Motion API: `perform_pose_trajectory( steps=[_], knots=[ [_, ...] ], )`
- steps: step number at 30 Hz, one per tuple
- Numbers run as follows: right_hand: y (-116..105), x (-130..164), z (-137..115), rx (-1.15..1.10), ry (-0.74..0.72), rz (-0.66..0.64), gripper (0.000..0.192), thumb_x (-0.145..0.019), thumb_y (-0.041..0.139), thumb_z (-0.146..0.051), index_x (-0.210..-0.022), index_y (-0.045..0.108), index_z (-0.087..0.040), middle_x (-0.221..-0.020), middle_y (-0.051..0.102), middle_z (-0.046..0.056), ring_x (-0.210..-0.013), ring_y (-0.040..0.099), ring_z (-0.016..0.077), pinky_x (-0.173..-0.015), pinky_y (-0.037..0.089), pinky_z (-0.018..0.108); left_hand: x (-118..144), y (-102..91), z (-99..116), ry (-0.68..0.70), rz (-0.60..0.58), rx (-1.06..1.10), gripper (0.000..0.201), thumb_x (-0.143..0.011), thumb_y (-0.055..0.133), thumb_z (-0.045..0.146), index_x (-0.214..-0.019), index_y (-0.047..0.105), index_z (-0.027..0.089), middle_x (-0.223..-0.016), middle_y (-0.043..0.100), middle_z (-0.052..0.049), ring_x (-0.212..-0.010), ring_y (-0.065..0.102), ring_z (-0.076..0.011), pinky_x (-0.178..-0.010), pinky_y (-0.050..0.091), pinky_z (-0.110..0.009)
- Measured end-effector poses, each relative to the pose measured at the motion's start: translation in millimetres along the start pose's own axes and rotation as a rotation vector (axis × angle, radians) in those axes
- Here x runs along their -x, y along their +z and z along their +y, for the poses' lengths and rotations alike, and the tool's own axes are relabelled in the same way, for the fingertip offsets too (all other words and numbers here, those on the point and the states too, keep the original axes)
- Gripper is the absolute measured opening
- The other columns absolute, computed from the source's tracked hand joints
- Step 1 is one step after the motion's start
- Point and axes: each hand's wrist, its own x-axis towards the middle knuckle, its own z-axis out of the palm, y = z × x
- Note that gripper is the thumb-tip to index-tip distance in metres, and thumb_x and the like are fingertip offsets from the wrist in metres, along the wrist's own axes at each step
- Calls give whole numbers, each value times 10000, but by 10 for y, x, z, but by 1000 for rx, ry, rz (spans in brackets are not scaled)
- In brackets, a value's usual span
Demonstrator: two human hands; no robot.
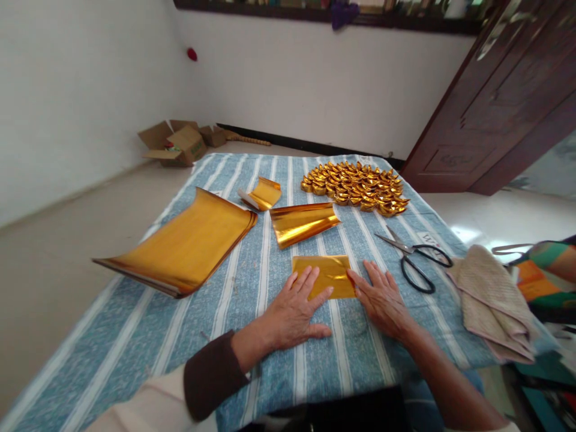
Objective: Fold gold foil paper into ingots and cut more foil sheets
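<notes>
A small rectangle of shiny gold foil paper (330,277) lies flat on the striped cloth in front of me. My left hand (294,309) rests on its left part, fingers spread and the thumb on the cloth. At the right edge of the sheet, my right hand (382,300) lies with outstretched fingers, the index finger touching the foil. Just beyond is a curled gold sheet (306,223), and behind that a smaller curled piece (263,195). To the left sits a thick stack of large gold sheets (193,240) with upturned edges.
Black-handled scissors (411,249) lie partly open right of my right hand, near a folded beige cloth (492,300). Many folded gold ingots (355,186) cover the table's far right. The blue-and-white tablecloth (252,360) reaches the edges. Cardboard boxes (180,144) stand on the floor behind.
</notes>
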Motion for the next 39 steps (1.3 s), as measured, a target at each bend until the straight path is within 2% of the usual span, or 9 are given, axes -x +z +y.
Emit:
perform_pose_trajectory(
  steps=[3,8,9,11,14,19,24,34,39],
  knots=[
    [-29,30,69,-23,4,38,431,-948,375,-229,-1347,526,-286,-1444,447,129,-1347,393,294,-1028,365,552,-8,-36,16,-11,-16,7,801,-844,504,692,-1485,316,250,-1582,123,-184,-1435,146,-398,-1117,180,-556],
    [-260,-3,-155,-312,20,490,291,-929,443,-226,-1115,657,-162,-1061,670,121,-1034,610,224,-917,495,406,-3,-47,33,-18,-41,0,807,-845,530,667,-1490,293,243,-1570,132,-215,-1441,122,-390,-1118,182,-548],
    [-295,-31,-252,-394,-10,504,250,-923,458,-207,-1057,665,-163,-974,681,98,-947,628,196,-874,511,359,1,-38,33,-16,-32,-7,817,-849,518,673,-1493,285,228,-1569,133,-220,-1444,114,-382,-1123,175,-543],
    [-307,-105,-453,-499,-52,473,220,-920,449,-165,-925,669,-169,-853,674,66,-835,627,164,-798,517,298,9,-16,33,-20,-13,-26,859,-852,475,700,-1496,271,170,-1565,142,-232,-1449,103,-367,-1134,155,-530],
    [-188,-202,-675,-502,10,392,215,-901,448,-148,-849,655,-171,-782,641,52,-775,592,165,-728,500,286,17,9,35,-38,-11,-47,937,-850,397,746,-1489,250,77,-1558,164,-238,-1453,100,-345,-1150,136,-500],
    [35,-175,-799,-343,101,300,176,-868,547,-241,-976,652,-151,-1033,633,105,-981,551,232,-868,454,381,8,10,42,-37,-34,-65,955,-856,354,755,-1492,224,54,-1564,159,-221,-1458,89,-326,-1160,111,-479],
    [59,-125,-865,-282,176,260,233,-856,560,-274,-1035,640,-147,-1142,602,124,-1079,516,267,-911,423,414,-10,15,37,-48,-60,-46,973,-854,344,761,-1500,202,47,-1568,131,-220,-1460,64,-329,-1161,99,-484],
    [50,-56,-587,-422,262,282,237,-792,601,-266,-1003,699,-223,-1119,594,86,-1042,559,253,-883,447,419,6,4,35,-48,-44,-2,968,-853,335,768,-1490,236,46,-1566,134,-216,-1461,70,-319,-1164,100,-473],
    [48,-32,-443,-438,295,264,227,-785,604,-272,-969,722,-212,-1119,592,101,-1040,565,264,-890,456,438,-48,39,20,-127,56,108,660,-992,274,552,-1445,357,79,-1542,281,-169,-1440,216,-279,-1148,198,-466]
  ],
)
